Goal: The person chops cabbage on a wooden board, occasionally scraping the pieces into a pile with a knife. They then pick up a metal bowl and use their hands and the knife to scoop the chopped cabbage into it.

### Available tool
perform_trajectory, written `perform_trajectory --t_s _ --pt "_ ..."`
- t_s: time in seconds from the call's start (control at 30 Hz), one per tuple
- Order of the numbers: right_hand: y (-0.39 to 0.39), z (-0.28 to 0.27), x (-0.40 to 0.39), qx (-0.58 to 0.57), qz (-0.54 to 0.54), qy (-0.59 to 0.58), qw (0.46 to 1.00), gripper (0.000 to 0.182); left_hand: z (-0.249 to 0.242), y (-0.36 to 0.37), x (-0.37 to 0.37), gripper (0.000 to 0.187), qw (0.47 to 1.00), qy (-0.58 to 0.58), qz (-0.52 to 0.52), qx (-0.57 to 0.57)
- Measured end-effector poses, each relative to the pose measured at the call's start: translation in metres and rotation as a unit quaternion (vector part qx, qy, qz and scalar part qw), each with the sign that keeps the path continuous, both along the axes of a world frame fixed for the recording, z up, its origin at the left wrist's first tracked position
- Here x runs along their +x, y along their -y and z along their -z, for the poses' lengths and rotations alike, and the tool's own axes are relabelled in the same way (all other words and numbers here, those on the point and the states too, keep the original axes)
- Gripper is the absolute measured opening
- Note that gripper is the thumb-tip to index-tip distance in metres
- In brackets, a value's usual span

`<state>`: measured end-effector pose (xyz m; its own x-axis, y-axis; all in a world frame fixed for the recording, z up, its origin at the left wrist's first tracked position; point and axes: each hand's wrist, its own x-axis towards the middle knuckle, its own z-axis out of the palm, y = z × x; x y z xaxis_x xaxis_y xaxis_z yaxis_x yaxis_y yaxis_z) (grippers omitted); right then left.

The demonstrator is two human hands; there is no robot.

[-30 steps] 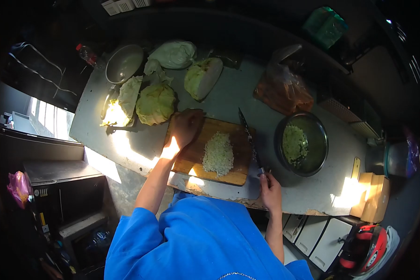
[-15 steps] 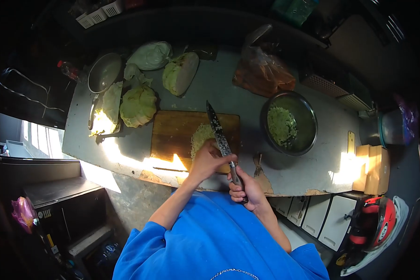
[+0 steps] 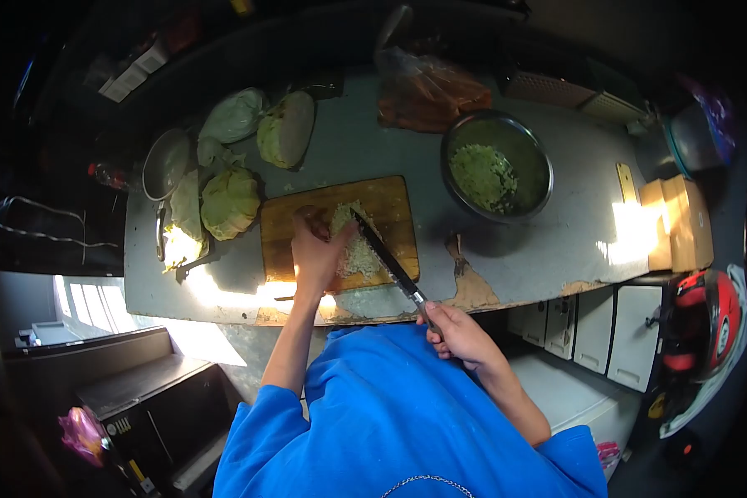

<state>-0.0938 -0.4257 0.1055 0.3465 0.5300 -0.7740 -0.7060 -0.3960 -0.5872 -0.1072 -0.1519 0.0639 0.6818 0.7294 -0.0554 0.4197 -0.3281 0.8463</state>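
Observation:
My right hand (image 3: 458, 334) grips the handle of a kitchen knife (image 3: 388, 260) at the table's front edge. The dark blade slants up and left, its tip over a pile of finely chopped cabbage (image 3: 358, 256). The pile lies on a wooden cutting board (image 3: 393, 199). My left hand (image 3: 314, 249) is open on the pile's left side, thumb and fingers apart, the thumb near the knife tip. Right of the board, a steel bowl (image 3: 542, 178) holds more chopped cabbage.
Left of the board lie a piece of cabbage (image 3: 230, 203) and loose leaves (image 3: 187, 203). Behind are a cut cabbage half (image 3: 287, 131), a bagged cabbage (image 3: 232, 116), and a pan (image 3: 166, 163). A bag of orange-brown food (image 3: 432, 98) is behind the bowl; cardboard boxes (image 3: 676, 220) stand right.
My left hand has left the knife blade and moved left, its fingers spreading beside the pile. The knife has come down, its tip now at the chopped cabbage. The view has shifted.

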Motion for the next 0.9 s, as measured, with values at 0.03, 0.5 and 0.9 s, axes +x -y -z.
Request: perform_trajectory --t_s 0.03,0.5,0.9 --pt "0.004 0.004 -0.001 -0.023 -0.041 0.087 0.995 0.044 -0.004 0.012 -0.005 0.073 1.0 -0.003 0.007 0.001" --pt "0.003 -0.044 -0.007 -0.18 -0.207 0.623 0.732 0.029 0.017 0.002 -0.03 0.052 0.925 0.031 0.267 0.269" --pt "0.006 -0.059 0.002 -0.196 -0.221 0.613 0.733 0.025 0.032 0.0 -0.034 0.055 0.924 -0.016 0.277 0.264"
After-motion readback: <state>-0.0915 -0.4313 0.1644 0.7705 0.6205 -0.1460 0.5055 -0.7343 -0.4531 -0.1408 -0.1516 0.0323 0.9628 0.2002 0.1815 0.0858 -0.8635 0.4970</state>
